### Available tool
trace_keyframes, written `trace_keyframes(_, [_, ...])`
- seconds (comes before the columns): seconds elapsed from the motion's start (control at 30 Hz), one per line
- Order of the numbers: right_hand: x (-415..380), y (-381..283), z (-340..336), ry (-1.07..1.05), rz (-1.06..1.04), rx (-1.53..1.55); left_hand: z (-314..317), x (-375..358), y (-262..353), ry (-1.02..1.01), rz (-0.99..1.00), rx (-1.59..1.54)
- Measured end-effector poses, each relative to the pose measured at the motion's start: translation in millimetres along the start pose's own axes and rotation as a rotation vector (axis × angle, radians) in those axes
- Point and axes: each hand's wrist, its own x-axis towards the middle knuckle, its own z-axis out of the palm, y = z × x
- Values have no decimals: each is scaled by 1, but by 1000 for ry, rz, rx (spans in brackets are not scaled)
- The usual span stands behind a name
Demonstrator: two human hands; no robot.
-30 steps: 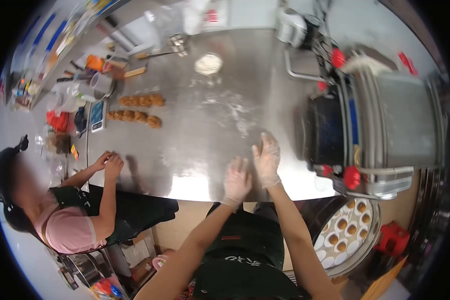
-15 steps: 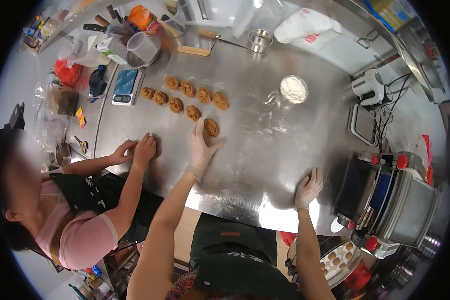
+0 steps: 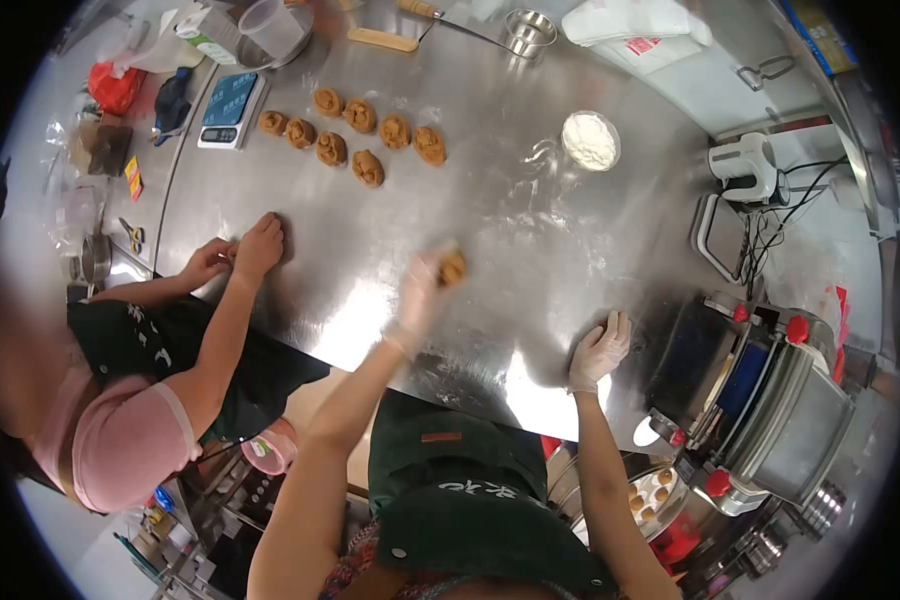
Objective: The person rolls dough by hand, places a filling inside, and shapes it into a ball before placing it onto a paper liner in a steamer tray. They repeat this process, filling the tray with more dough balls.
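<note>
In a clear glove, my left hand [image 3: 422,290] grips a brown dough piece [image 3: 452,268] just above the steel table; the hand is blurred by motion. Beyond it, several more brown dough pieces [image 3: 367,168] sit in two slanting rows on the steel. My right hand [image 3: 602,350], also gloved, rests at the table's front right with its fingers loosely stretched and nothing in them. Farther back stands a bowl of white flour [image 3: 590,141], with flour smears on the metal near it.
To the left a co-worker's hands [image 3: 245,252] are together at the table edge. A kitchen scale [image 3: 233,110] stands behind them. On the right are a dough-rolling machine [image 3: 770,400], a hand mixer [image 3: 745,168] and cables. A scraper [image 3: 382,39] and a metal cup [image 3: 529,34] lie at the back.
My left hand has closed on the nearest dough piece and drawn it towards me, away from the rows. The view has shifted; my right hand still rests on the table.
</note>
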Motion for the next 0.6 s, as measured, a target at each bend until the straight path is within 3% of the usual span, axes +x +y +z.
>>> trace_keyframes(0.03, [1, 1, 1, 2, -4, 20, 12, -23, 19, -181, -107, -159])
trace_keyframes(0.1, [-1, 5, 2, 1, -13, 54, 75, -67, -22, 163, 337, 54])
trace_keyframes(0.23, [-8, -52, -11, -138, 57, 209, 112, -107, -33, 159, 198, 8])
trace_keyframes(0.3, [-14, -107, -20, -357, 121, 487, 99, -110, -17, 153, 123, -34])
trace_keyframes(0.37, [-6, -154, -27, -518, 79, 506, 81, -114, -3, 112, 81, -8])
trace_keyframes(0.47, [-5, -178, -19, -573, 133, 372, 61, -125, -13, 111, -28, 4])
trace_keyframes(0.6, [-22, -172, 3, -329, -78, 153, 49, -128, -39, 227, -38, -119])
